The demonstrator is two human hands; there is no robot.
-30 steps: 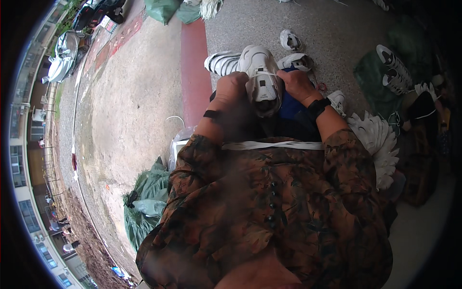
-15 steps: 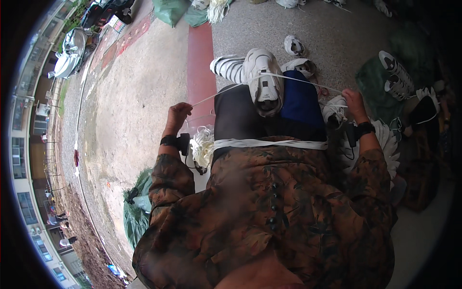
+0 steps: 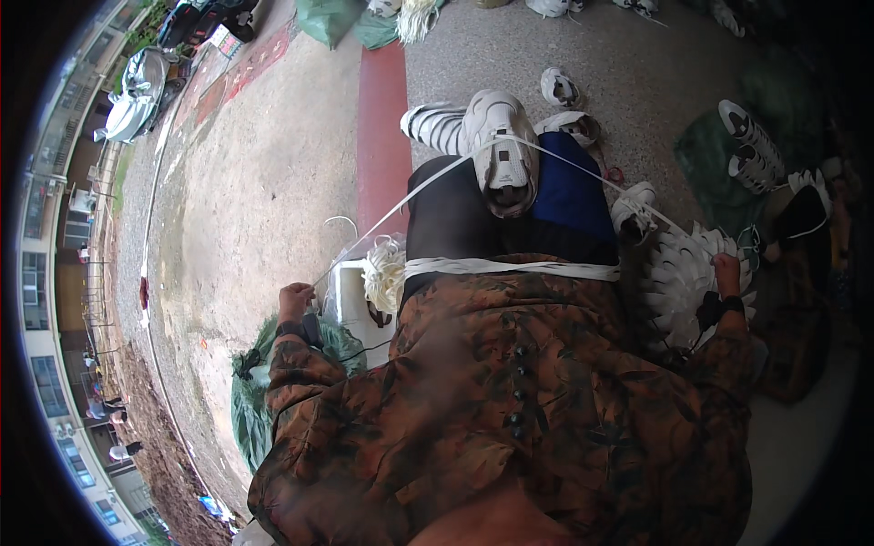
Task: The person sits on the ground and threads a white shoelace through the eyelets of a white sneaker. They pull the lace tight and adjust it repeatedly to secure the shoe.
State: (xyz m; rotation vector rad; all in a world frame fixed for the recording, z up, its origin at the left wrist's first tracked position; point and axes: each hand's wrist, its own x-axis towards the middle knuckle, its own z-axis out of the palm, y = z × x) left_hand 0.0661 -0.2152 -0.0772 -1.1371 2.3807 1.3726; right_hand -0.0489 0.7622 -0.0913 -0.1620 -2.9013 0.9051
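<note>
White sneaker [image 3: 501, 150] is resting on the lap, a white lace [image 3: 401, 207] running through it. Left hand [image 3: 296, 298] and right hand [image 3: 726, 273] are each pinching a lace end, arms spread wide apart, lace taut.

Matt white woven lace [image 3: 401, 205], smooth leather-like sneaker [image 3: 503, 146], rough concrete ground [image 3: 264, 182]

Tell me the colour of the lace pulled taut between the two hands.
White: the lace runs through the white sneaker out to the left hand and right hand. Head view.
</note>
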